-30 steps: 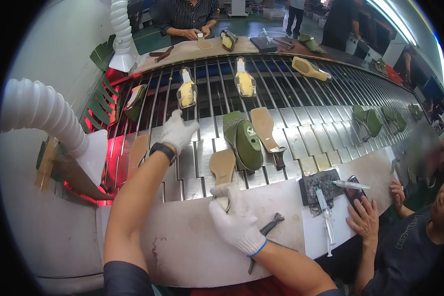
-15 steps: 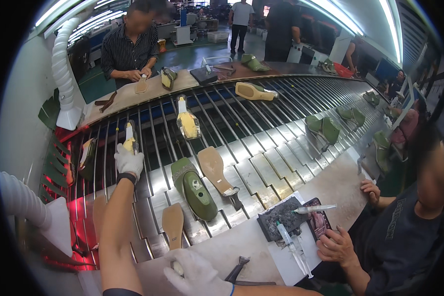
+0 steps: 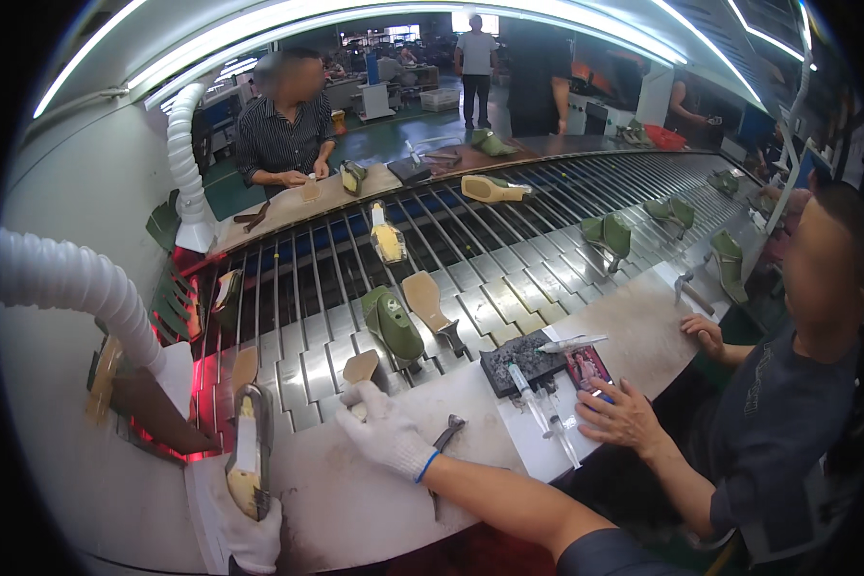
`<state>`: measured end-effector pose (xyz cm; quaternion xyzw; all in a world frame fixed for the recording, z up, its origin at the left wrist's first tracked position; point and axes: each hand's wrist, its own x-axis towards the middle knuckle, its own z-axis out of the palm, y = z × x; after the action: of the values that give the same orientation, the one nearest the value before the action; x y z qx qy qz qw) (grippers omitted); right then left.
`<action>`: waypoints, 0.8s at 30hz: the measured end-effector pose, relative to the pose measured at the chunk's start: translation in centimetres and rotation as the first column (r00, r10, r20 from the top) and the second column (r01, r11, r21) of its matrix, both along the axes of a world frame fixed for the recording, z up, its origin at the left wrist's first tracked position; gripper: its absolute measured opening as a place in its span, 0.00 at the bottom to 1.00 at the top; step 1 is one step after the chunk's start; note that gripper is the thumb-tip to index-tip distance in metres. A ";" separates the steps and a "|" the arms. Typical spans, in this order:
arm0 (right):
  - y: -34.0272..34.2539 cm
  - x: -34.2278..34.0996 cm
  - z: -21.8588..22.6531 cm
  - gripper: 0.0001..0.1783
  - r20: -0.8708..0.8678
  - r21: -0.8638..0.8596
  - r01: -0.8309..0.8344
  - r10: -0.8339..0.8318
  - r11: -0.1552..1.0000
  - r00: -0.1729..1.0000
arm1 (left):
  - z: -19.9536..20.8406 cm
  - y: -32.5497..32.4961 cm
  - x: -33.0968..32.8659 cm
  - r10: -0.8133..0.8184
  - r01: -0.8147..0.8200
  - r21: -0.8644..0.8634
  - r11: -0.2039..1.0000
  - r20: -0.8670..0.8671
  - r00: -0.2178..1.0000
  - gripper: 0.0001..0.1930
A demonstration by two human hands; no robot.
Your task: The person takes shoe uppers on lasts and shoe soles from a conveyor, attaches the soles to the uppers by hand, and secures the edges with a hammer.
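Note:
My gloved left hand point(image 3: 252, 533) grips the toe end of a lasted shoe upper point(image 3: 265, 437), underside up, above the near left bench. Its underside shows a yellowish surface and a white strip. My gloved right hand point(image 3: 384, 427) is over the bench edge, fingers curled around a small pale thing I cannot make out. Just beyond those fingers lies a tan sole point(image 3: 360, 366), partly hidden. Another tan sole point(image 3: 245, 369) lies beyond the held upper. To the right on the conveyor are a green shoe point(image 3: 392, 324) and a heeled sole point(image 3: 422, 300).
A hammer point(image 3: 448, 432) rests right of my right hand. Beyond it are a dark block point(image 3: 518, 365), syringes point(image 3: 530, 396) and a phone point(image 3: 588, 367) near a seated co-worker's hand point(image 3: 619, 418). White hoses point(image 3: 77, 283) hang at left. Another person point(image 3: 283, 130) stands across the conveyor point(image 3: 490, 269).
My left hand has picked the lasted upper off the conveyor rods and brought it back to the near bench. My right hand has moved forward toward the tan sole. The view has shifted.

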<state>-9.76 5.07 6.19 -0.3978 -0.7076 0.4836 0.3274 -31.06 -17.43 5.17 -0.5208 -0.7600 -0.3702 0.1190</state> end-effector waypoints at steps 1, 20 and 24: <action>0.3 -0.2 -1.2 0.25 -0.026 0.044 0.024 -0.023 0.999 0.999 | -0.7 -2.6 0.2 0.034 -0.028 -0.132 0.991 0.042 0.999 0.54; -5.5 4.9 3.1 0.13 0.813 0.556 -0.638 -0.188 0.532 0.552 | -4.0 -7.1 0.2 -0.086 0.084 0.123 0.989 0.015 0.996 0.42; -7.5 3.4 4.2 0.11 0.910 0.384 -0.827 -0.018 0.411 0.414 | -4.7 -7.4 -0.5 -0.089 0.086 0.088 0.992 0.029 0.996 0.43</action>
<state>-6.36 -2.47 10.36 -0.1478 -0.9850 -0.0737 -0.0500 -31.60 -24.81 0.48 -0.5419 -0.7214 -0.4162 0.1127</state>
